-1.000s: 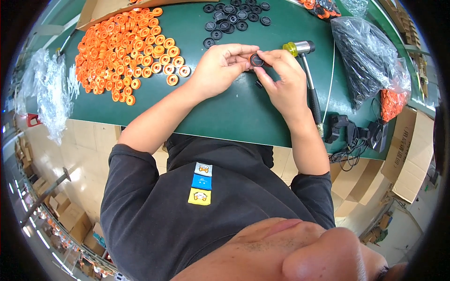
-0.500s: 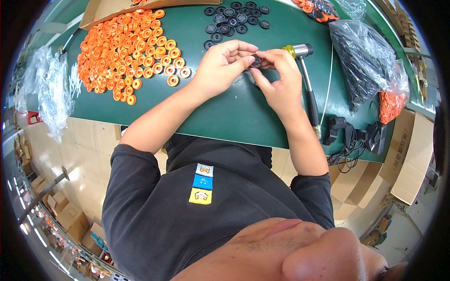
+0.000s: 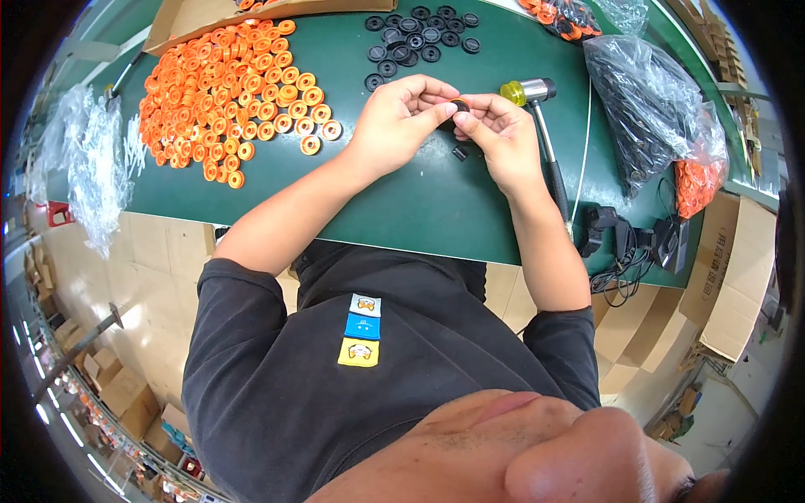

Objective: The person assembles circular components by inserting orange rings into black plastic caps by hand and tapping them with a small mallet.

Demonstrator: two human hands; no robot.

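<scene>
Over the green table (image 3: 369, 205), both hands meet at a small round black cap with an orange edge (image 3: 460, 105). My left hand (image 3: 394, 126) pinches it from the left between thumb and fingers. From the right, my right hand (image 3: 503, 142) grips the same piece with thumb and fingertips. Fingers cover most of it. A small black block (image 3: 459, 152) lies on the table just below my hands. Several black round caps (image 3: 415, 40) are spread beyond them. To the left is a large heap of orange wheel-shaped parts (image 3: 226, 92).
A mallet (image 3: 549, 134) with a yellow-and-black head lies right of my right hand. Plastic bags of black parts (image 3: 641, 109) and orange parts (image 3: 700, 184) sit farther right, above a coiled black cable (image 3: 625, 268). A cardboard tray (image 3: 251, 17) borders the far left.
My right hand has turned slightly around the held piece, and its orange edge now shows. The small black block below, mostly hidden before, is now visible.
</scene>
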